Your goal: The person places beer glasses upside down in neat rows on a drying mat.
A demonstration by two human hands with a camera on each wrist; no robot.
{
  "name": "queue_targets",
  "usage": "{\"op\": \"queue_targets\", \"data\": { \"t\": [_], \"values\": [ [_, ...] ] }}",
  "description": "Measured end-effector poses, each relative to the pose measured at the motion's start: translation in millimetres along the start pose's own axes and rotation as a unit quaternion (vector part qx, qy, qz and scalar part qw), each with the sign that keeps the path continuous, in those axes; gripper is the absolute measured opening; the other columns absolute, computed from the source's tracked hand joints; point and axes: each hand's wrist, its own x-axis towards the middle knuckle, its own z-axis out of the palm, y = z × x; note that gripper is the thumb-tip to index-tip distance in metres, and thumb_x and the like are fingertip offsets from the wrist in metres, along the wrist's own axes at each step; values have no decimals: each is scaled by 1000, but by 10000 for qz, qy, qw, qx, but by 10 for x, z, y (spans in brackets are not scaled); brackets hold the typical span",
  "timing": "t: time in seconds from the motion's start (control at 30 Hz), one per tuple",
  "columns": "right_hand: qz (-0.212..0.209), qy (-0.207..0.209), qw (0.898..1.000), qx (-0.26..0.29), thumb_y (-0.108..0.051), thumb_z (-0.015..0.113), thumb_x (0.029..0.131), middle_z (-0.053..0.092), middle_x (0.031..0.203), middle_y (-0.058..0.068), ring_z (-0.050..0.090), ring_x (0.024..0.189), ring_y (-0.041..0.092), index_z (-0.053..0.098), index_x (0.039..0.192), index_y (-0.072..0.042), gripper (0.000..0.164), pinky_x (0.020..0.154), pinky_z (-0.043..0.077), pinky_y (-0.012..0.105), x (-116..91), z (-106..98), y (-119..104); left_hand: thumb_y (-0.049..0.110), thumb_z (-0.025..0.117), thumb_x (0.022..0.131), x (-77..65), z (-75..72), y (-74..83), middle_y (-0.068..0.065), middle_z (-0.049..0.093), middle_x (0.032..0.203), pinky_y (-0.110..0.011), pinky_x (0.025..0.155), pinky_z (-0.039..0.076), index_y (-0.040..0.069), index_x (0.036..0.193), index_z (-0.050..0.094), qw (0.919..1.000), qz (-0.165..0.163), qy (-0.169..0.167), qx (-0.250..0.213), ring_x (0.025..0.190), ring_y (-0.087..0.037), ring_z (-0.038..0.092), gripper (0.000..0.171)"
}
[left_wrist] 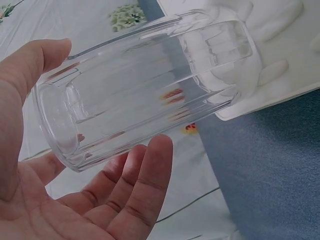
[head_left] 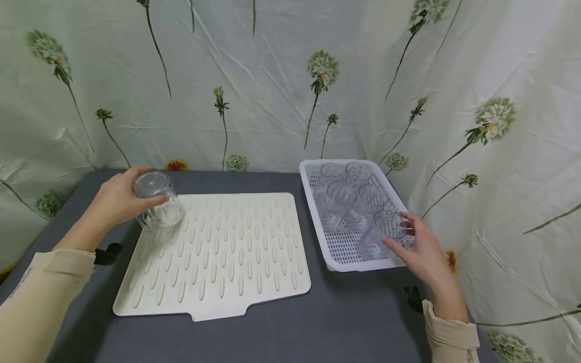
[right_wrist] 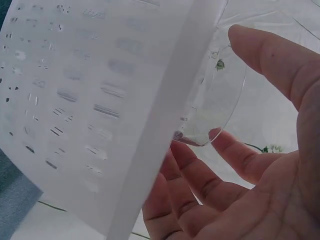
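Note:
My left hand (head_left: 124,196) grips a clear glass (head_left: 154,206), held upside down at the back left corner of the white ridged mat (head_left: 236,252). In the left wrist view the thumb and curved fingers (left_wrist: 159,155) lie on opposite sides of the ribbed glass (left_wrist: 145,90), near its base. At the near right corner of the white basket (head_left: 320,237), my right hand (head_left: 422,247) holds the rim of another clear glass (head_left: 379,237) between thumb and fingers. This glass stands inside the basket, and the basket wall (right_wrist: 165,115) hides its lower part in the right wrist view.
Several more clear glasses (head_left: 342,196) stand in the basket behind the right hand's glass. Mat and basket sit side by side on a dark grey tabletop (head_left: 281,333). A flower-patterned cloth (head_left: 272,101) hangs behind the table and along its sides.

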Motion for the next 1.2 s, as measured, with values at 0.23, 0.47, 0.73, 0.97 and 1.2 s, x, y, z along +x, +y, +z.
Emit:
{"op": "queue_targets", "data": {
  "t": [0.23,0.47,0.73,0.97,1.2],
  "values": [
    [-64,-207,9997,-63,-40,78,100,48,146,35,52,131,54,25,165,6,96,99,54,69,100,5,-26,53,78,96,-51,-1,-4,-38,54,127,-67,79,49,0,163,32,9999,34,158,20,113,-56,54,98],
    [-215,-322,9988,-313,-38,79,98,53,140,36,56,125,51,29,162,13,96,97,55,66,192,-7,-56,53,79,95,-84,-4,-42,-34,58,118,-61,74,52,1,164,32,9997,32,245,93,100,-46,63,98],
    [-72,-477,9977,-484,-45,78,97,54,142,37,56,127,52,30,163,12,99,98,56,67,219,-6,-45,52,79,95,-126,8,-62,-36,52,129,-63,76,54,-2,164,30,9997,28,257,-53,103,-50,67,101],
    [25,-552,9976,-418,-48,77,97,53,144,37,55,129,52,31,162,11,99,100,55,67,215,-2,-49,51,78,96,-176,9,-91,-37,52,130,-65,80,51,-4,164,29,9994,90,333,-38,108,-53,65,100],
    [75,-580,9974,-418,-49,77,97,53,145,36,55,129,51,32,162,10,99,99,56,65,230,-10,-63,52,78,96,-247,-29,-77,-37,53,131,-67,81,51,-3,164,28,9994,54,344,-20,109,-53,64,101]
  ]
}}
